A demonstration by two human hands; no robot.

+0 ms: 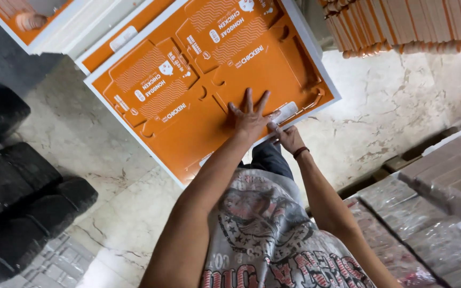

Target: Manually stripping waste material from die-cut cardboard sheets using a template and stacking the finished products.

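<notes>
A head-worn camera looks straight down at a person's two bare arms reaching toward the middle of the frame. The left hand (pixel 248 116) lies flat, palm down and fingers spread wide, pressing on a large orange die-cut cardboard sheet with a white border (pixel 188 138). The sheet fills the upper centre of the frame and lies tilted, its lower edge running from lower left to upper right. Printed white patterns and cut outlines of flat box shapes cover it.

Just right of the left hand, the right hand (pixel 288 137) is curled at the sheet's near white edge, fingers closed on that border beside a small white tab (pixel 285 111). A dark band (pixel 300 152) circles the right wrist.

The sheet rests on a pale marbled stone floor (pixel 390 101). A second orange sheet (pixel 129 32) lies partly beneath it toward the upper left. In the upper right corner is a stack of orange-edged cardboard sheets seen edge-on (pixel 401 24). At lower right are plastic-wrapped brown bundles (pixel 428 213). Dark black padded shapes (pixel 17 192) fill the left edge. The person's grey printed shirt (pixel 273 234) shows at the bottom centre.
</notes>
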